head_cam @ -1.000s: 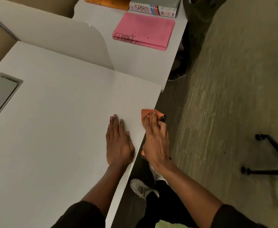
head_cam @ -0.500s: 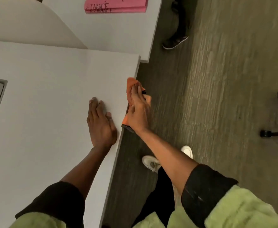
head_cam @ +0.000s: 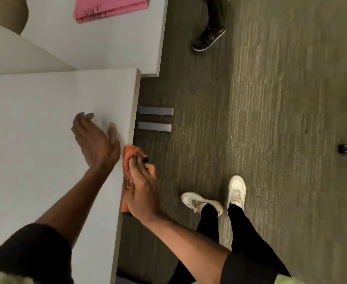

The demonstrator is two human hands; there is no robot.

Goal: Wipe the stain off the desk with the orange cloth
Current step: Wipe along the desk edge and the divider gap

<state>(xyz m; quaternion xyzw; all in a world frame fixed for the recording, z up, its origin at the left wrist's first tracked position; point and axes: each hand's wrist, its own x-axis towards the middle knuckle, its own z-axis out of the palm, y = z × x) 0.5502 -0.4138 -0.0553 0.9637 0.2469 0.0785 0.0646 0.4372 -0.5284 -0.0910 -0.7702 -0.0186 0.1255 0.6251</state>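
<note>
While the left hand is lying open on the desk, the right hand is gripping the orange cloth.
The cloth is pressing against the desk's right edge, bunched beneath the curled fingers.

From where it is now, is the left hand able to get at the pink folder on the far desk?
Probably not without leaning: the left hand rests on the near desk, the pink folder lies well beyond on the far desk. Nothing blocks the way.
</note>
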